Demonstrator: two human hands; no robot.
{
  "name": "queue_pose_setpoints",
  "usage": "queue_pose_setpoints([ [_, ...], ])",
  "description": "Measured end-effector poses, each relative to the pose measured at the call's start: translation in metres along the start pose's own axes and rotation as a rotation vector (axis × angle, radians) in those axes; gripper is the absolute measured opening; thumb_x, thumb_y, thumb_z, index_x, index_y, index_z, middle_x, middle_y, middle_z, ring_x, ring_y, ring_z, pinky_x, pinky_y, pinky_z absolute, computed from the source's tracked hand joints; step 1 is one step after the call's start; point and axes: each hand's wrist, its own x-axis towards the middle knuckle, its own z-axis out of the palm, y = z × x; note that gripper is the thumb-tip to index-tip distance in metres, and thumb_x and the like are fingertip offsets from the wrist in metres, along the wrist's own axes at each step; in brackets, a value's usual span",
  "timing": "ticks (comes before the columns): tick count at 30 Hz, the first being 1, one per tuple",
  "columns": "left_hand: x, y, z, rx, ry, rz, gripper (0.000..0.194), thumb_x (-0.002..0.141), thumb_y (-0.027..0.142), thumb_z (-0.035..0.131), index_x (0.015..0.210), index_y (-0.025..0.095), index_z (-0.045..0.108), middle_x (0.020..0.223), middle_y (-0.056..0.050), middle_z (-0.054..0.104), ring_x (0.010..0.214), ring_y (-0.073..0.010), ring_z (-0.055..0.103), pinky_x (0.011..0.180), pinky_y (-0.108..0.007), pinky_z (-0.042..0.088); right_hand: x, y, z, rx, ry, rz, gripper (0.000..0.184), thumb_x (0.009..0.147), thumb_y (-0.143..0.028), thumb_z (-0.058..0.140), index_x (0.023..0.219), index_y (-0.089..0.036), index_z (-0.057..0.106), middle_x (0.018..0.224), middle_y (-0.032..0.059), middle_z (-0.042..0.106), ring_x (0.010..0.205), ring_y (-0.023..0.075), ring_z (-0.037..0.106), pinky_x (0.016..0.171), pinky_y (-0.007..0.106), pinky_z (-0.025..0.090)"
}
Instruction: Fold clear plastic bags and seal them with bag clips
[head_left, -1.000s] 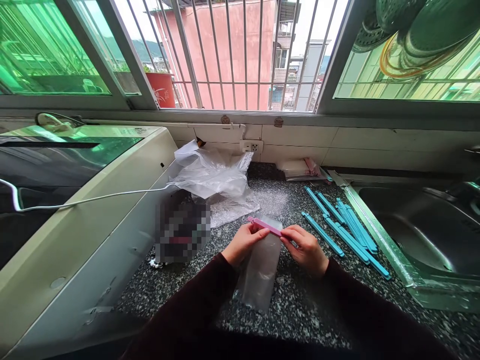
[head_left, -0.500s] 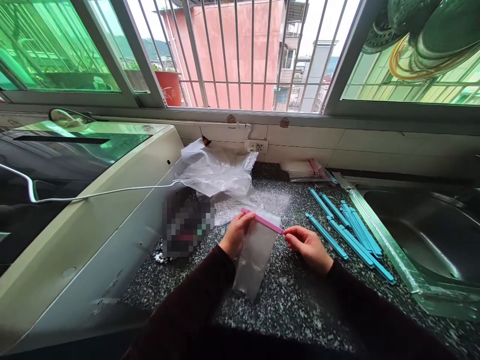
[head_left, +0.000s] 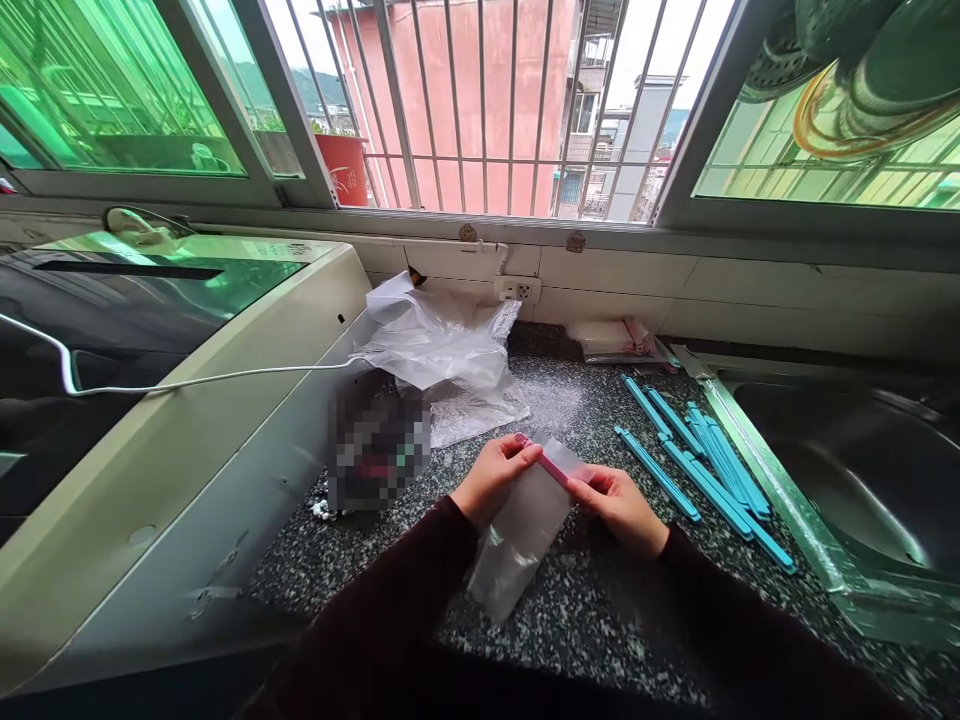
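A pink bag sealing clip (head_left: 555, 468) lies slantwise across the upper part of a clear plastic bag (head_left: 517, 545). My left hand (head_left: 493, 478) is closed on the clip's left end, thumb on top. At the other end, my right hand (head_left: 619, 508) pinches the clip and the bag's edge between thumb and fingers. The bag hangs down over the counter, its lower end towards me. Several blue sealing clips (head_left: 652, 470) lie to the right of my right hand.
Crumpled clear plastic (head_left: 442, 350) lies by the wall, next to a blurred dark object (head_left: 379, 450). A packet (head_left: 611, 342) rests against the back wall. The sink (head_left: 840, 440) is at the right, a washing machine (head_left: 315, 300) at the left, with a white cable (head_left: 225, 380) across it.
My right hand has moved in and now grips the clip's right end firmly. The clip and bag have tilted more and shifted slightly right and down.
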Motion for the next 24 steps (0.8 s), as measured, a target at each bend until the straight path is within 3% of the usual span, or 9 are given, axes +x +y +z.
queue_pose_setpoints([
  [22, 0.0010, -0.0020, -0.0017, 0.034, 0.037, 0.059, 0.046, 0.058, 0.057, 0.066, 0.054, 0.013, 0.051, 0.051, 0.005, 0.039, 0.052, -0.0068, 0.031, 0.050, -0.021, 0.024, -0.0003, 0.0026, -0.0003, -0.051, 0.055, 0.007, 0.037, 0.070, -0.052, 0.061, 0.068, -0.015, 0.062, 0.067, 0.0024, 0.061, 0.063, 0.0135, 0.052, 0.061, 0.026, 0.043],
  [24, 0.0012, -0.0024, -0.0031, 0.049, -0.005, 0.064, 0.045, 0.060, 0.057, 0.065, 0.059, 0.013, 0.056, 0.054, 0.004, 0.044, 0.054, -0.0076, 0.035, 0.052, -0.021, 0.027, -0.0001, 0.0016, -0.0019, -0.049, 0.082, -0.005, 0.037, 0.069, -0.052, 0.062, 0.067, -0.015, 0.061, 0.066, 0.0019, 0.060, 0.062, 0.0134, 0.051, 0.060, 0.026, 0.043],
])
